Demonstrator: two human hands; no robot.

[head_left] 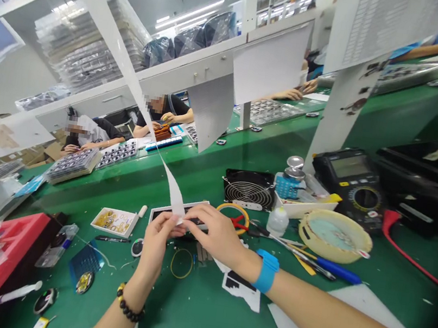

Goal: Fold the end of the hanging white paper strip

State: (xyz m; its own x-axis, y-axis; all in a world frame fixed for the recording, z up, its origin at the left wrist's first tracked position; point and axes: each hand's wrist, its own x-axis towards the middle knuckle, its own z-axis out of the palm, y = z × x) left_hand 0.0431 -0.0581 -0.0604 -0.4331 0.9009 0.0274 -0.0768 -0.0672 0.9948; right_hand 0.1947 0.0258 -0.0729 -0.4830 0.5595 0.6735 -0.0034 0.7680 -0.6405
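Note:
A long white strip [173,193] runs down from the upper left and ends between my hands. My left hand [157,241] pinches its lower end between thumb and fingers. From the other side, my right hand [214,234] closes its fingertips on the same end. What the fingertips cover there is too small to make out. Just behind my hands lies a white-rimmed tray [152,214] with a dark inside, partly hidden by them. A thin yellow ring [180,275] lies on the green mat below, and a torn black-and-white sheet [243,291] is under my right wrist.
On the left stand a red foam tray [26,228] and a small white box [94,220] of gold parts. At right are a black fan [249,187], yellow tape roll [247,220], bottle [278,221], round dish [333,252] and multimeter [357,187]. Co-workers sit beyond the partition.

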